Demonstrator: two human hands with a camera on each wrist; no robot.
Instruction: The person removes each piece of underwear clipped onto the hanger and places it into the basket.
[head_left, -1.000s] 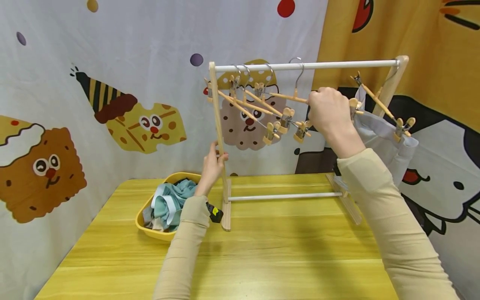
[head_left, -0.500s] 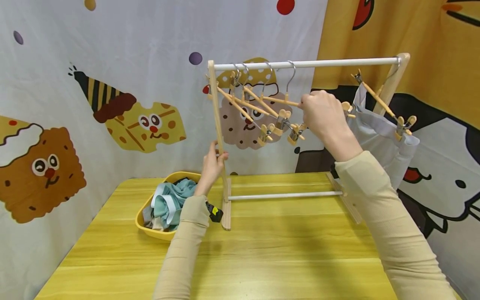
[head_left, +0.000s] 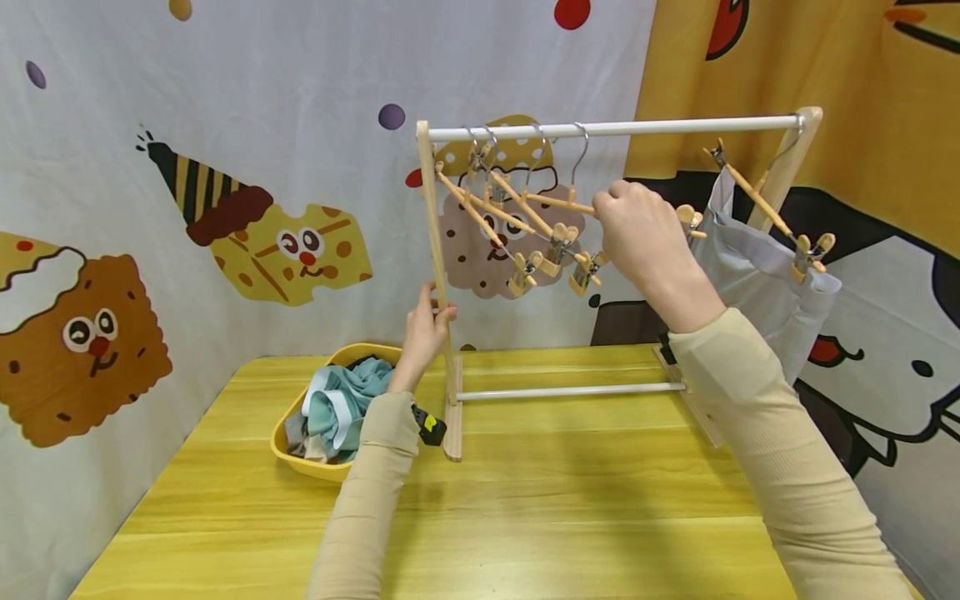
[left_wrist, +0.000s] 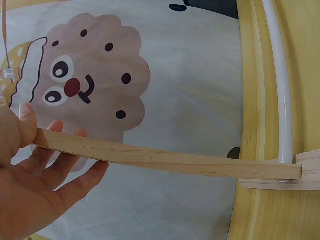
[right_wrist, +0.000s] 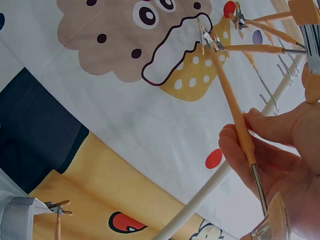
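Observation:
My left hand (head_left: 422, 337) grips the left wooden post (left_wrist: 150, 156) of a small clothes rack, thumb on one side and fingers on the other. Higher up, under the white top rod (head_left: 675, 127), my right hand (head_left: 641, 246) pinches the bar of a wooden clip hanger (right_wrist: 231, 97). That hanger's metal hook (head_left: 581, 150) sits over the rod. Several other clip hangers (head_left: 517, 196) hang crowded to its left, their clips bare. At the rod's right end, a hanger (head_left: 757, 200) carries a pale grey garment (head_left: 765, 275), partly hidden behind my right arm.
A yellow basket (head_left: 311, 472) with teal and grey clothes (head_left: 348, 404) stands left of the rack, partly behind my left forearm. The rack's lower white rod (head_left: 570, 392) runs just above the yellow wooden table (head_left: 555, 517). A patterned curtain (head_left: 300, 83) hangs behind.
My right hand has moved left with the hanger, and its hook has slid left along the rod towards the other hangers. The left hand stays on the post.

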